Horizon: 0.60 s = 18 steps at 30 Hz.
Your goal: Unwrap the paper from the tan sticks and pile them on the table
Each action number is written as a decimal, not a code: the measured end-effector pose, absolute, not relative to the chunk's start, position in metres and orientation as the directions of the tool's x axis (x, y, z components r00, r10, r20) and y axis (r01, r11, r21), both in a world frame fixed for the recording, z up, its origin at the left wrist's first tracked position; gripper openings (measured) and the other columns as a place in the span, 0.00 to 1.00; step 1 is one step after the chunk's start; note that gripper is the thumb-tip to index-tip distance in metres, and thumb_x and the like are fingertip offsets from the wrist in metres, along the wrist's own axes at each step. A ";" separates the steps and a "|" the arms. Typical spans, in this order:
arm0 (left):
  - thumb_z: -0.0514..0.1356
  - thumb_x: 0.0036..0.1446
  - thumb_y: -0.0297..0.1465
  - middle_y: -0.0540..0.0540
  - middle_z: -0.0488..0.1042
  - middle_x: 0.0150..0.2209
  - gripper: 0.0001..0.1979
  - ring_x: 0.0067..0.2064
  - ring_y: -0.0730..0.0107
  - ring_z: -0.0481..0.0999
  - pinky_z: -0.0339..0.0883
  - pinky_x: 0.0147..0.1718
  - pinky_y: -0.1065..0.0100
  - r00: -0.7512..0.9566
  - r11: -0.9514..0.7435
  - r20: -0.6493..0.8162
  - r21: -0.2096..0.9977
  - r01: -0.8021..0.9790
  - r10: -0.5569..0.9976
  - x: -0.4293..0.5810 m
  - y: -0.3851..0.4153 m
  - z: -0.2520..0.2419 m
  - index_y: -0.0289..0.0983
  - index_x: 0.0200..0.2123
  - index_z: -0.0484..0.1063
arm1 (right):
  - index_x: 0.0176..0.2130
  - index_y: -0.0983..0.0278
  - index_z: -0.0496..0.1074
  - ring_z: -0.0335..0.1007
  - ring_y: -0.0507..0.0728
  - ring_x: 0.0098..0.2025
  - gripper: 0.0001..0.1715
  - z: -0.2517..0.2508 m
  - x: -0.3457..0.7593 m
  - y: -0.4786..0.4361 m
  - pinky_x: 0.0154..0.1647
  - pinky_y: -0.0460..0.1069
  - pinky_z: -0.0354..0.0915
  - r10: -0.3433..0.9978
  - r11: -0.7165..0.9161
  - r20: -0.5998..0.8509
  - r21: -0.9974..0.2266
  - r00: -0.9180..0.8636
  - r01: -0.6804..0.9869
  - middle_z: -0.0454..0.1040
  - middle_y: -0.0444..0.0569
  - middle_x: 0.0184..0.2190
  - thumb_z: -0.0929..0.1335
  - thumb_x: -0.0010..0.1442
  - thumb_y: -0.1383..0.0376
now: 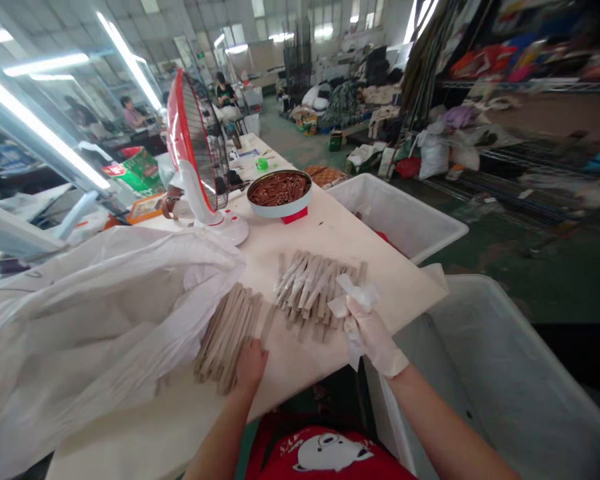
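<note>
1. Left hand (251, 365): at about 6 o'clock, resting on the table edge of the near stick pile, fingers together and slightly curled, not clamped on anything.
2. Right hand (373, 337): at about 5 o'clock, in a thin clear disposable glove, fingers pinched together on a white crumpled film (353, 300). Cannot tell what the film is.
3. Red T-shirt (325, 450) with a white bear print: the person's own, at 6 o'clock at the bottom of the view.
4. Tan flat sticks (307, 293): in two loose piles on the white table (390, 293), about 12 o'clock from the hands. The left pile (227, 337) is laid roughly parallel, the right one is criss-crossed. The piles lie just beside each other.
5. White plastic sheet (95, 320): big, bunched, at 9 to 10 o'clock, lying over the table's left side and touching the near pile.
6. White plastic bins: one (485, 373) at 4 o'clock right beside the table, another (395, 213) at 2 o'clock.
7. Round tin tray (279, 193): at 12 o'clock, full of brown sticks, sitting on a red stand (295, 215).
8. Red-and-white electric fan (195, 150): at 11 o'clock on the table.
9. Far off: two seated co-workers (225, 90) at 11 o'clock, and metal shelves (530, 87) loaded with bags at 1 to 2 o'clock.
</note>
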State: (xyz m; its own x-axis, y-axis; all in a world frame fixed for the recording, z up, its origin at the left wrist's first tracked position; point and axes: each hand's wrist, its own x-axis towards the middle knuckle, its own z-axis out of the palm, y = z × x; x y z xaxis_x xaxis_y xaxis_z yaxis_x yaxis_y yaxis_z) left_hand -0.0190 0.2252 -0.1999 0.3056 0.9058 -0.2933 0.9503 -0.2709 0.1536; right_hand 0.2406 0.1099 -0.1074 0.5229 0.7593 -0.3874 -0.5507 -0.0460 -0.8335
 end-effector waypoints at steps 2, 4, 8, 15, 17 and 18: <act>0.49 0.57 0.26 0.33 0.74 0.42 0.14 0.47 0.54 0.74 0.63 0.45 0.61 0.304 -0.284 -0.312 0.109 0.953 0.900 -0.018 0.221 -0.205 0.30 0.42 0.71 | 0.22 0.63 0.66 0.51 0.45 0.13 0.24 -0.107 0.248 0.108 0.13 0.44 0.46 0.765 -0.045 -0.407 -0.807 0.499 -0.589 0.61 0.37 0.12 0.73 0.43 0.47; 0.45 0.58 0.24 0.32 0.75 0.41 0.16 0.44 0.54 0.75 0.64 0.43 0.60 0.308 -0.300 -0.328 0.074 0.951 0.893 -0.025 0.218 -0.206 0.30 0.42 0.71 | 0.22 0.63 0.67 0.53 0.45 0.14 0.21 -0.108 0.255 0.105 0.13 0.44 0.48 0.784 -0.035 -0.407 -0.783 0.468 -0.621 0.65 0.39 0.14 0.74 0.44 0.50; 0.45 0.57 0.24 0.32 0.72 0.47 0.17 0.48 0.56 0.73 0.64 0.46 0.61 0.330 -0.297 -0.308 0.149 0.943 0.892 -0.035 0.206 -0.195 0.31 0.46 0.68 | 0.24 0.61 0.69 0.52 0.45 0.13 0.19 -0.108 0.262 0.101 0.13 0.44 0.50 0.781 0.007 -0.427 -0.723 0.455 -0.691 0.63 0.37 0.14 0.73 0.44 0.50; 0.50 0.56 0.36 0.45 0.73 0.32 0.14 0.35 0.63 0.73 0.66 0.34 0.66 0.559 -0.255 -0.180 0.749 0.611 0.809 0.021 0.162 -0.088 0.37 0.42 0.69 | 0.19 0.60 0.61 0.50 0.46 0.13 0.24 -0.085 0.263 0.104 0.14 0.45 0.50 0.806 0.031 -0.422 -0.670 0.415 -0.742 0.56 0.36 0.10 0.73 0.44 0.49; 0.50 0.56 0.37 0.49 0.69 0.26 0.13 0.28 0.68 0.69 0.62 0.27 0.70 0.595 -0.200 -0.212 0.811 0.550 0.776 0.036 0.157 -0.057 0.36 0.39 0.69 | 0.19 0.60 0.60 0.49 0.46 0.13 0.23 -0.080 0.264 0.104 0.14 0.45 0.50 0.829 0.036 -0.405 -0.651 0.386 -0.758 0.56 0.35 0.10 0.74 0.43 0.52; 0.50 0.56 0.37 0.50 0.67 0.24 0.13 0.25 0.71 0.67 0.60 0.24 0.72 0.607 -0.168 -0.234 0.830 0.531 0.759 0.041 0.155 -0.046 0.36 0.37 0.69 | 0.19 0.60 0.59 0.49 0.46 0.13 0.23 -0.078 0.264 0.104 0.14 0.44 0.50 0.838 0.040 -0.398 -0.638 0.374 -0.769 0.55 0.35 0.10 0.75 0.42 0.53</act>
State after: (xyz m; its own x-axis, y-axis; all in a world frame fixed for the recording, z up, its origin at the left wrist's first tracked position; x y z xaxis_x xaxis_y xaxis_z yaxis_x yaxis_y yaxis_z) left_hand 0.0409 0.1555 -0.0465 0.6071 0.7592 -0.2344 0.5311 -0.1683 0.8304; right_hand 0.2640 0.1043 -0.0784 0.3739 0.8378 -0.3979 -0.7689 0.0400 -0.6382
